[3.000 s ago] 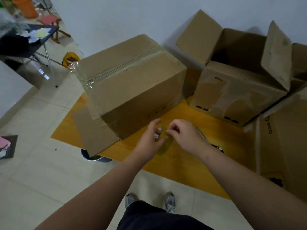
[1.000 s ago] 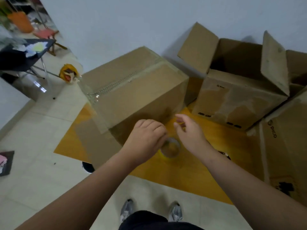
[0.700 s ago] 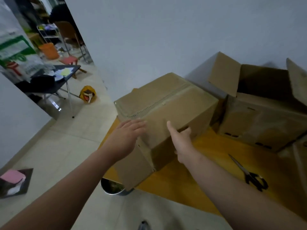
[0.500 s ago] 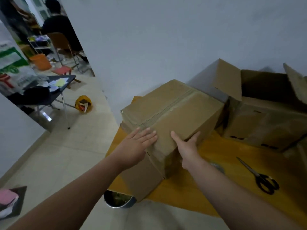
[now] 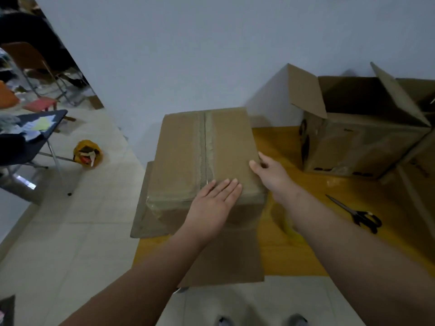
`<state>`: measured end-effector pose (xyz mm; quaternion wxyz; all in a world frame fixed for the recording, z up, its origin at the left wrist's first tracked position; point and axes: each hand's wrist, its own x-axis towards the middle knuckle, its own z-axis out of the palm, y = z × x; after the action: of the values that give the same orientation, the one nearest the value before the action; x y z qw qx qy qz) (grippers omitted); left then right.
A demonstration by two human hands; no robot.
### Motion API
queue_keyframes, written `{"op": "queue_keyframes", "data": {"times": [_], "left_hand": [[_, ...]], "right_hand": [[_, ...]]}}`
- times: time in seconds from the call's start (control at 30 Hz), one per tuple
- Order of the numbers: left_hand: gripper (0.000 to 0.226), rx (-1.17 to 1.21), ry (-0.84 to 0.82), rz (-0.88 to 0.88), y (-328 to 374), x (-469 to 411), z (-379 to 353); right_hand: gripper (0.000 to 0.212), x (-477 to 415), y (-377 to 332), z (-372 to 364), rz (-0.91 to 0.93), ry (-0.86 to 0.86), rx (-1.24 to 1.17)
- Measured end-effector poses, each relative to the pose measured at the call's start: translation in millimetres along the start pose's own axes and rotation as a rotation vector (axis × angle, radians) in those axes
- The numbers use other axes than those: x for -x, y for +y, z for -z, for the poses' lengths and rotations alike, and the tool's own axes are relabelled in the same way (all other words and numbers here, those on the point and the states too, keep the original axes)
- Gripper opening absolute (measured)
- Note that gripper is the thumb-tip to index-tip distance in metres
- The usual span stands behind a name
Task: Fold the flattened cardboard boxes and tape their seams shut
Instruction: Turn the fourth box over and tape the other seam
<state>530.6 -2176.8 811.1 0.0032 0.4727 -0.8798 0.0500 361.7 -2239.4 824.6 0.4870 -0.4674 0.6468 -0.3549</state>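
Observation:
A closed cardboard box stands on the yellow table, a taped seam running down the middle of its top. My left hand lies flat, fingers together, on the near end of the top beside the seam. My right hand grips the box's right top edge, thumb on top. A roll of yellow tape lies on the table just behind my right forearm, partly hidden. Loose lower flaps of the box spread out towards me.
An open box with raised flaps stands at the back right, another box against it. Black scissors lie on the table to the right. A folding table, a yellow bag and a chair are on the left floor.
Both hands left the tape roll on the table and went to the box. The box has turned so its seam points away from me; my left hand now presses on top.

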Motion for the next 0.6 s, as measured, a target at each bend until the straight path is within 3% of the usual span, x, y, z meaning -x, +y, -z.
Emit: {"op": "queue_keyframes", "data": {"times": [0.1,0.27,0.37,0.53,0.6], "left_hand": [[0.063,-0.03,-0.054,0.054,2,-15,3],[0.063,-0.023,-0.014,0.073,4,-18,-1],[0.065,-0.011,-0.025,0.087,5,-18,-3],[0.067,0.03,-0.001,0.102,5,-16,-3],[0.068,0.029,-0.001,0.099,5,-17,-3]], "right_hand": [[0.055,4,6,21,-0.067,0.025,-0.058],[0.068,44,50,10,-0.073,-0.084,-0.449],[0.057,53,84,-10,0.0,-0.023,-0.21],[0.046,43,85,10,0.027,-0.213,-0.357],[0.043,39,82,21,0.137,-0.218,-0.167]]}}
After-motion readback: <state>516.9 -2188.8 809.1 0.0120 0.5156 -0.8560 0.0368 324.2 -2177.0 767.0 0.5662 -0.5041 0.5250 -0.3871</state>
